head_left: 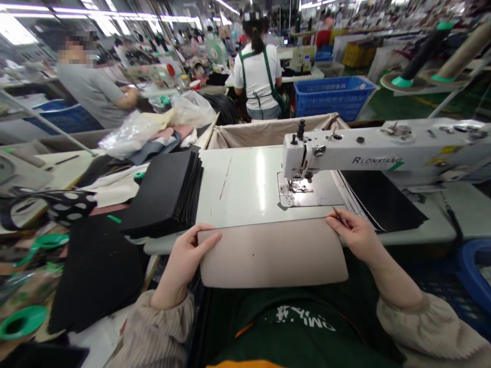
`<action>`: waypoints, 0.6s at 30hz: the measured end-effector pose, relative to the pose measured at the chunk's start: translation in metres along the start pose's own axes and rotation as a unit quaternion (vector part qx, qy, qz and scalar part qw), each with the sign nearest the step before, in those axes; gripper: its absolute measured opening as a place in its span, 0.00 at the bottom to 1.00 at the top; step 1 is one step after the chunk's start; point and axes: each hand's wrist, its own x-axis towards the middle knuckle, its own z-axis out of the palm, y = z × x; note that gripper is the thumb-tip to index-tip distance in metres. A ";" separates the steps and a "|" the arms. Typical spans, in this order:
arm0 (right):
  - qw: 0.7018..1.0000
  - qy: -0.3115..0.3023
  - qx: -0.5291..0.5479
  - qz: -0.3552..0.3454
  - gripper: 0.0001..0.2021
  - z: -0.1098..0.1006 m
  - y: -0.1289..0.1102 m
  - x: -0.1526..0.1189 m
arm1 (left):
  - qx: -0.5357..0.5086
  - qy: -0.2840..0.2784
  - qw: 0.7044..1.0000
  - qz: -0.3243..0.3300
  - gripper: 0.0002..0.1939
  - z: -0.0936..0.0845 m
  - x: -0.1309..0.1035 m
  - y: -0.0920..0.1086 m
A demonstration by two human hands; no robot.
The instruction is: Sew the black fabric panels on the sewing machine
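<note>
A flat beige panel (274, 253) with rounded lower corners lies across the table's front edge, its near part over my lap. My left hand (192, 253) pinches its upper left corner, thumb on top. At the upper right corner, my right hand (355, 232) grips the panel between thumb and fingers. A small pointed tool, perhaps thread snips, sticks out of that same hand; its exact kind is hard to make out. Just beyond the panel stands the sewing machine (326, 153), its lit needle area (301, 186) apart from the panel.
Black panels are stacked left (164, 189) and right (383, 199) on the pale worktable (238, 179). A larger black sheet (99, 271) lies at lower left. Thread cones (425, 56) stand upper right. Behind are a blue crate (333, 97) and co-workers (257, 66).
</note>
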 end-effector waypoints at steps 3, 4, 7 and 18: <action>1.000 -0.005 0.011 0.006 0.13 -0.003 -0.007 0.002 | -0.111 -0.025 0.992 -0.053 0.18 0.000 0.004 0.007; 1.000 -0.007 0.011 0.006 0.14 -0.003 -0.007 0.002 | -0.133 -0.028 0.989 -0.057 0.18 0.000 0.006 0.008; 1.000 -0.004 0.008 0.012 0.14 -0.002 -0.003 0.004 | -0.164 -0.033 0.984 -0.056 0.17 0.003 0.009 0.009; 0.990 0.092 -0.108 -0.010 0.19 -0.010 0.007 0.005 | 0.155 0.304 0.914 0.221 0.20 -0.070 0.023 0.115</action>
